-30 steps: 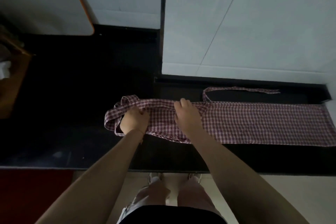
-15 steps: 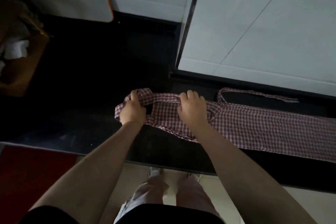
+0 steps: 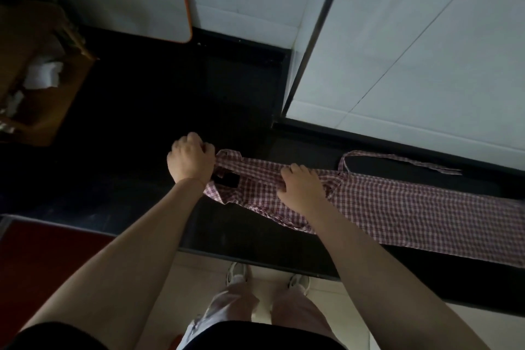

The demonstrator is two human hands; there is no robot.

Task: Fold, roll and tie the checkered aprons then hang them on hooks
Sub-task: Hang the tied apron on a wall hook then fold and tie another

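No writing shows anywhere. The checkered apron (image 3: pixel 397 207) lies folded along the dark counter (image 3: pixel 142 122); the left hand (image 3: pixel 190 160) grasps its left end, while the right hand (image 3: pixel 302 187) pinches the fabric. A wooden box (image 3: pixel 56 99) sits far left.

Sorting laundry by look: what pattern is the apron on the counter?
Red-and-white check on the apron, clearest in the head view.

There was one red-and-white checkered apron (image 3: pixel 397 207), folded into a long strip. It had one loose tie strap (image 3: pixel 397 158), which lay just past the right hand's fingertips. There were two hands: the left hand (image 3: pixel 189 160) had its fingers curled round the apron's end, and the right hand (image 3: pixel 302 187) had its fingers bent on the cloth. There was one black counter (image 3: pixel 142 150) under them. There were two white shoes (image 3: pixel 238 274).
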